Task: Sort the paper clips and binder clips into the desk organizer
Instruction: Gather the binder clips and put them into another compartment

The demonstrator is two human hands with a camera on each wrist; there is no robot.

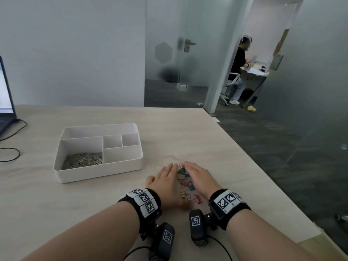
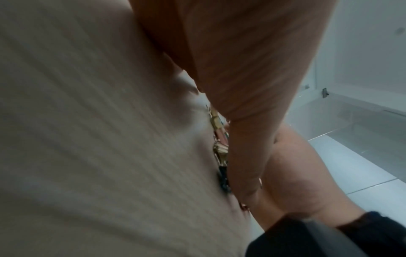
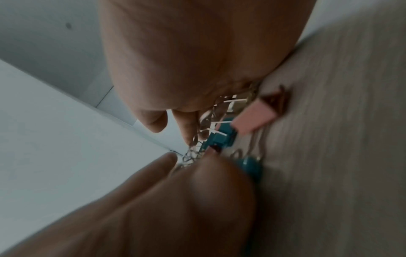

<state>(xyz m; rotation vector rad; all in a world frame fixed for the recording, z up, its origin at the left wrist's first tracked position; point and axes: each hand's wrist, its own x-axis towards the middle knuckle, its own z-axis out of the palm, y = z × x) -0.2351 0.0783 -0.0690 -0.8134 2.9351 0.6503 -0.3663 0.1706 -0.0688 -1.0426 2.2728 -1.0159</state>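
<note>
A white desk organizer [image 1: 98, 174] stands on the table left of my hands. Its front-left compartment holds a heap of silver paper clips [image 1: 82, 160]; the other compartments show nothing. A strip of coloured binder clips [image 1: 185, 185], teal, pink and gold, lies between my two hands. My left hand [image 1: 165, 178] and right hand [image 1: 197, 176] lie edge-down on the table with straight fingers, pressing the clips from both sides. The right wrist view shows a pink clip [image 3: 256, 120] and teal clips [image 3: 222, 137] against the palm. The left wrist view shows the clips [image 2: 220, 149] as a thin line.
A laptop [image 1: 5, 95] and black cables [image 1: 11, 153] sit at the far left of the table. The table's right edge [image 1: 263, 162] drops to dark carpet. A person sits at a desk in the room beyond the glass door.
</note>
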